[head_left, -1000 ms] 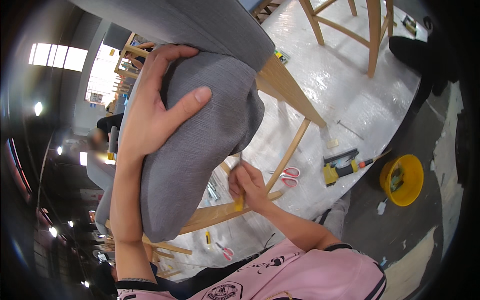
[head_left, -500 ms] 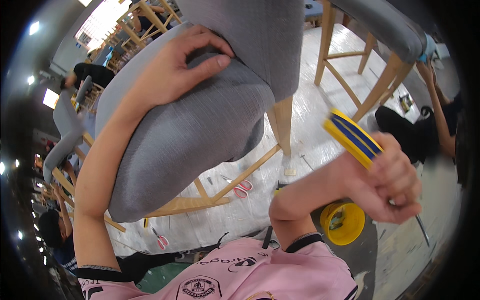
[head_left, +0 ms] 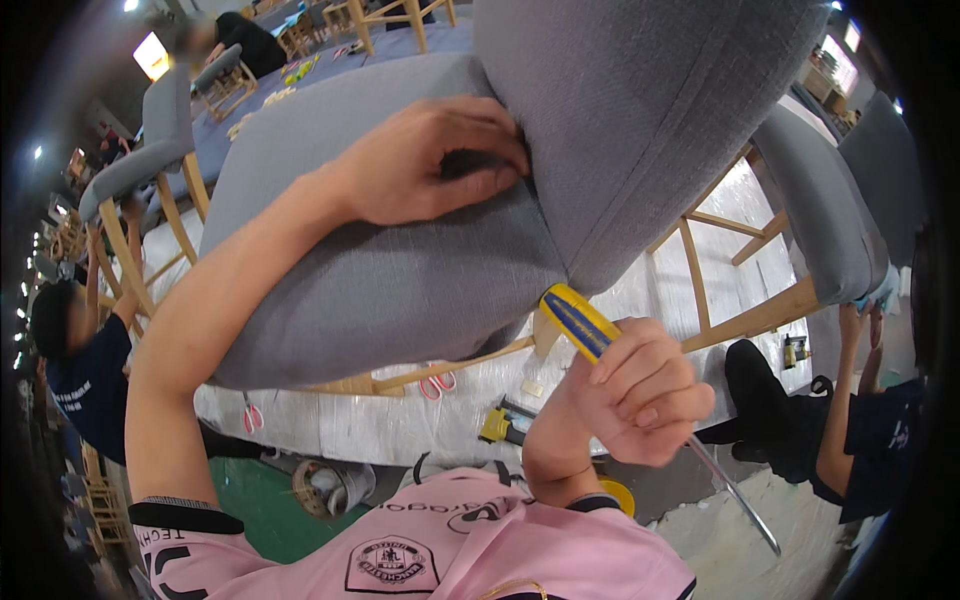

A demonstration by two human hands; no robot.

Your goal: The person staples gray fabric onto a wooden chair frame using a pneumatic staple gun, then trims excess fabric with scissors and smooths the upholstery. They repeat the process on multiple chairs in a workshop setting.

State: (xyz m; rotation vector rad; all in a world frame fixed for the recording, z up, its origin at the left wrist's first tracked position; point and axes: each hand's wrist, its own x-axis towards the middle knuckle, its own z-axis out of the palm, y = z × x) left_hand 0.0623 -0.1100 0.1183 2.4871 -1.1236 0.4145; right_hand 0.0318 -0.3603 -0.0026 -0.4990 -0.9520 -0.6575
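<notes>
A chair covered in grey fabric stands before me, with its padded seat (head_left: pixel 400 300) and its backrest (head_left: pixel 640 130) meeting in a crease. My left hand (head_left: pixel 440 160) rests on the seat, its fingers bent toward that crease and a gap between thumb and forefinger. In my right hand (head_left: pixel 645 395) is a screwdriver (head_left: pixel 580 325), gripped by its yellow and blue handle. The butt of the handle is at the lower corner where seat and backrest join; I cannot tell whether it touches. Its metal shaft points away from the chair, toward the lower right.
Red-handled scissors (head_left: pixel 436 382) and a yellow and black tool (head_left: pixel 500 424) lie on the plastic-covered surface below. A yellow bucket (head_left: pixel 615 494) stands partly behind my right arm. Another grey chair (head_left: pixel 825 210) is at the right, near a co-worker (head_left: pixel 870 430). Another person (head_left: pixel 80 370) is at the left.
My right hand has brought the screwdriver left, its handle end now at the chair's corner. My left hand stays on the seat, fingers curled closer to thumb. The view has shifted.
</notes>
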